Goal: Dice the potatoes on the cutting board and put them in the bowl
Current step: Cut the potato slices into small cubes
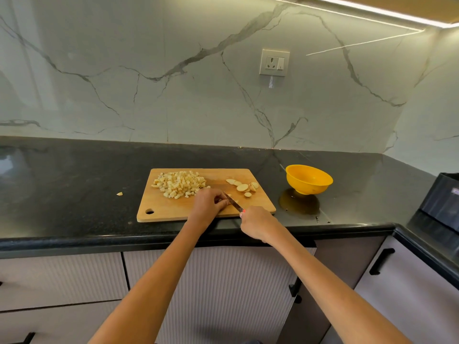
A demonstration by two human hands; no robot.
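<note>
We have the left hand [208, 202] curled down on a potato piece [229, 201] at the near middle of the cutting board [173, 209], pinning it so it won't roll, while the right hand [257, 223] grips the knife [233, 201], blade angled just beside the left fingertips [223, 201]; the piece is mostly hidden under them, so its shape is probably a slice. Diced pile [180, 183] is kept at far left, uncut slices [244, 186] at far right nearer the yellow bowl [308, 179], which looks empty, off the board on the counter [74, 184]
</note>
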